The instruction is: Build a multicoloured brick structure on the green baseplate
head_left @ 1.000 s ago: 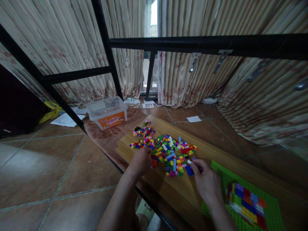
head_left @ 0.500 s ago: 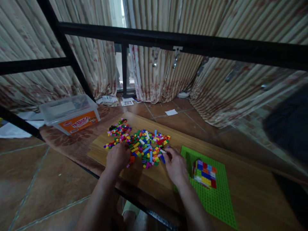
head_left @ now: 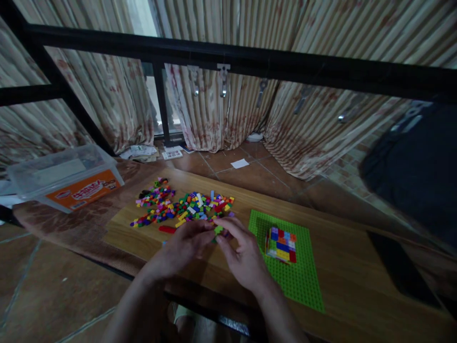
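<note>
While the right hand's grip (head_left: 243, 253) pinches a green plastic block (head_left: 218, 230), I cannot tell the left hand's grip (head_left: 184, 246).

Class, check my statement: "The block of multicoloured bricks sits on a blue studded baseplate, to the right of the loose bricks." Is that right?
Not quite: the studded baseplate is green, not blue, as the head view shows. The block of multicoloured bricks does sit on it, to the right of the loose bricks.
</note>
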Demonstrator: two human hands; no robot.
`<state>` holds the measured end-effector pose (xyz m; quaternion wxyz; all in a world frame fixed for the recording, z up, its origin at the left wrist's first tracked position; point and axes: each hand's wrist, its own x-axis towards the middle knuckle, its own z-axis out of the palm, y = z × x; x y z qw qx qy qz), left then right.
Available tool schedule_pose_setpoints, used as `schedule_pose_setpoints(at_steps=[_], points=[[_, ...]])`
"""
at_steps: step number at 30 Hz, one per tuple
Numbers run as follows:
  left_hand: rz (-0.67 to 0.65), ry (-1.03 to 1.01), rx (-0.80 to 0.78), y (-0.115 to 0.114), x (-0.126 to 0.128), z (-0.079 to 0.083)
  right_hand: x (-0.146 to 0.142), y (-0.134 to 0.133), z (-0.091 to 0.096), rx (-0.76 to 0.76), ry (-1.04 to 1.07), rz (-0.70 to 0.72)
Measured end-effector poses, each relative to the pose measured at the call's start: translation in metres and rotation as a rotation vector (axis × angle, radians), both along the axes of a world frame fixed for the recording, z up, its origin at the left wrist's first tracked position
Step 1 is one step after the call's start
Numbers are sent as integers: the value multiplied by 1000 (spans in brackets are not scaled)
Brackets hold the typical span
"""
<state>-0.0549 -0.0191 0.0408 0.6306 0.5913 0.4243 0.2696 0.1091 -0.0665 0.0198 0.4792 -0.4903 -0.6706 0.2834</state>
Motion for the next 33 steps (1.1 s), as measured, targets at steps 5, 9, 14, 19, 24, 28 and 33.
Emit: schedule_pose_setpoints(at_steps=[5, 9, 14, 19, 24, 28, 33], points=[[0, -213, -207, -13, 40, -9, 29, -14, 3, -27, 48, -48], [-34, -263, -293, -22, 63, -20, 54, -28, 0, -47, 29, -143], [-40, -277, -337, -34, 85, -20, 73, -42, -4, -111, -37, -206], [0, -206, -219, -38, 100, -19, 86, -47, -5, -132, -97, -233], [-74, -162, -117, -36, 110, -25, 99, -51, -1, -113, -151, -223], [-127, -143, -66, -36, 117, -28, 106, -55, 1, -88, -181, -241], [-126, -122, -45, -39, 122, -29, 111, -59, -1, -75, -192, -269]])
